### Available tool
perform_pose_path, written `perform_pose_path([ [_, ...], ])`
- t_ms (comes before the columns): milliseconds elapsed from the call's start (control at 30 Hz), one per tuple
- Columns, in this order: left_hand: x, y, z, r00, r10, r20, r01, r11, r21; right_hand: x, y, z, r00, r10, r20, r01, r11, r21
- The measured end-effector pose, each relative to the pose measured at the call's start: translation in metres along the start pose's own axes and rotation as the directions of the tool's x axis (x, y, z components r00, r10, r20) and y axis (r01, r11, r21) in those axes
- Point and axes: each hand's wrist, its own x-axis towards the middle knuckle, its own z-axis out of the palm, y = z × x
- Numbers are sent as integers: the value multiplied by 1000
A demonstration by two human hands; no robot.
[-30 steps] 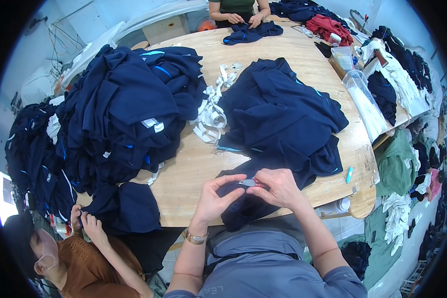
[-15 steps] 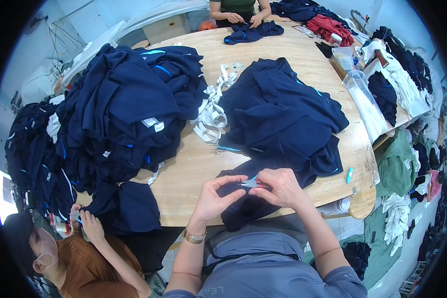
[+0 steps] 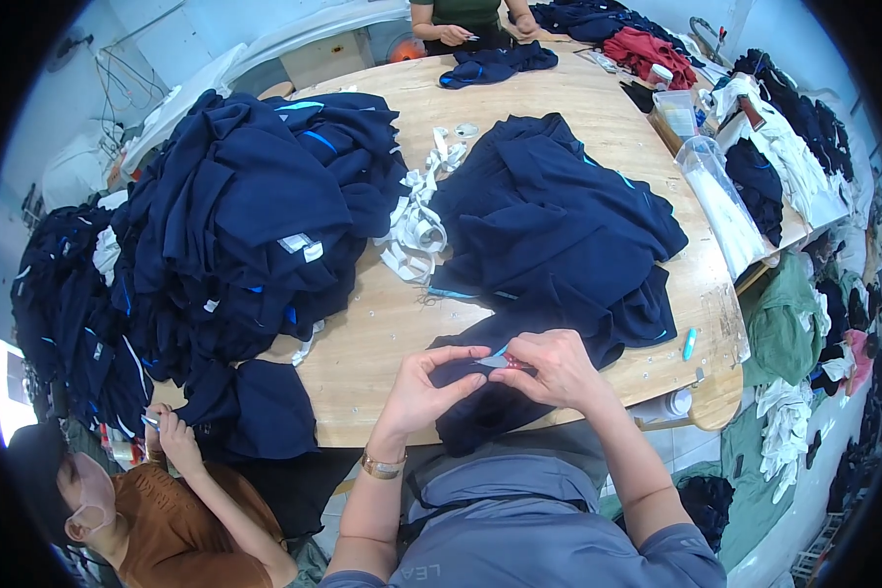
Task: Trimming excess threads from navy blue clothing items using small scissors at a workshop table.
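Note:
My right hand (image 3: 559,370) is closed around a small pair of thread snips (image 3: 493,362) with silver blades and a bit of red at the grip. The blades point left, toward my left hand (image 3: 419,392), which pinches the edge of a navy garment (image 3: 475,419) between thumb and fingers. A light-blue strip shows on the cloth by the blades. This garment hangs over the table's near edge and runs up into a navy heap (image 3: 563,220) in front of me. Whether a thread lies between the blades is too small to tell.
A bigger navy pile (image 3: 245,186) covers the table's left side. White tape (image 3: 414,235) lies between the piles. A turquoise marker-like stick (image 3: 690,345) rests at right. One co-worker (image 3: 191,500) sits at my left; another (image 3: 465,24) works across the table (image 3: 372,333).
The snips' blades look closer together; my hands stay nearly in place. Across the table, the co-worker's hands have come apart and lifted off the cloth. The left co-worker's hands have shifted slightly.

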Motion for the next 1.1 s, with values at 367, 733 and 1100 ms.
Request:
perform_pose_path([
  [367,1,2,-1,1000,-12,2,12,1000,6,0,2,-2,1000,4,24,-6,998,61],
  [733,1,5,-2,1000,-27,-4,27,999,-19,-2,2,-2,987,158,0,-150,942,301],
  [1100,3,0,-1,997,60,-52,-60,998,-2,6,-19,39,916,246,-317,-41,843,536],
])
